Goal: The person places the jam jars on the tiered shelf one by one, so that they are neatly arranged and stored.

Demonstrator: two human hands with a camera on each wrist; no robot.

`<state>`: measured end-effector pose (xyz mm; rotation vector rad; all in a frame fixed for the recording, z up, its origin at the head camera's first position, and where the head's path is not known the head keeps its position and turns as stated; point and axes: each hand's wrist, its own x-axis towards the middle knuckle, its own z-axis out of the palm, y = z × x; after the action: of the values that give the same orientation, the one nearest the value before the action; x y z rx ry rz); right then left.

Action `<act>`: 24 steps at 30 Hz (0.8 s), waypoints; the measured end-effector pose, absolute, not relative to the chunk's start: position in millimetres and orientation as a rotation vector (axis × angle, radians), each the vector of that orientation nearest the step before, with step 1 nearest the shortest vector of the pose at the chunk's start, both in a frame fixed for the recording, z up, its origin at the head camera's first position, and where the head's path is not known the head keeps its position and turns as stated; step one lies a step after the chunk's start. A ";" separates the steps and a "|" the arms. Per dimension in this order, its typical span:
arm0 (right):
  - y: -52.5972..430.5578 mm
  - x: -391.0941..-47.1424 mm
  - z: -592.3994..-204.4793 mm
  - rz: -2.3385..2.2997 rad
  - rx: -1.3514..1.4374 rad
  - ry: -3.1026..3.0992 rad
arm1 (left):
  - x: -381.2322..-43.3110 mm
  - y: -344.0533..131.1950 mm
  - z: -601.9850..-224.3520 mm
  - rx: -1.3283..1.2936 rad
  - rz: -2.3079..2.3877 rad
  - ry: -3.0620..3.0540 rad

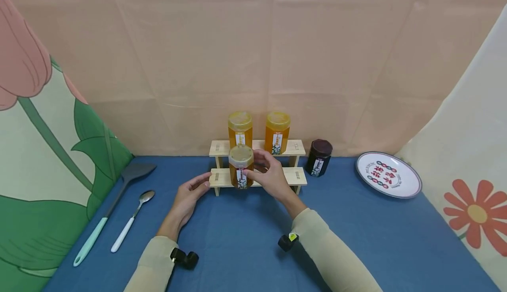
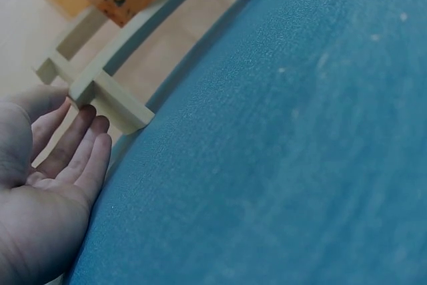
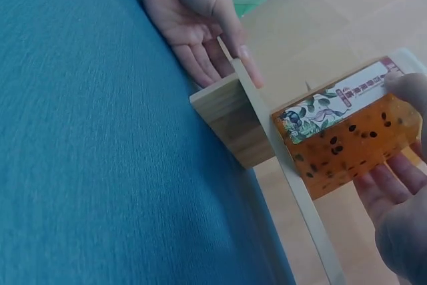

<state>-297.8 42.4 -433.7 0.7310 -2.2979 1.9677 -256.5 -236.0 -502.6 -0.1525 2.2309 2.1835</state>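
Note:
My right hand (image 1: 271,175) grips a jar of orange jam with dark seeds (image 1: 241,166), thumb on the front label and fingers round the far side. The jar stands upright on the lower step of a two-step wooden rack (image 1: 291,176), left of its middle. At the left end of that step, my left hand (image 1: 186,200) holds the board's edge, with some fingers beneath it, as the left wrist view shows. Two yellow-lidded honey-coloured jars, a left one (image 1: 240,125) and a right one (image 1: 277,129), stand on the upper step. The left one is partly hidden.
A dark jar (image 1: 318,158) stands just right of the rack. Farther right lies a white plate (image 1: 390,191) with red print. On the left are a grey spatula (image 1: 95,235) with a mint handle and a white-handled spoon (image 1: 128,228). Blue cloth (image 1: 237,248) covers the table.

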 end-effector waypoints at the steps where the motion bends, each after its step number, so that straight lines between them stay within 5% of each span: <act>1: 41.3 -297.9 -433.6 1.963 0.727 -2.299 | -256.7 -236.2 -503.0 -0.158 2.184 2.231; 24: 81.0 -294.2 -422.7 1.999 0.737 -2.271 | -256.8 -236.5 -503.7 -0.148 2.164 2.236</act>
<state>-294.2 81.0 -422.7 0.7368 -2.2706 1.9990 -256.8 -236.5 -503.7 -0.1484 2.2360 2.1640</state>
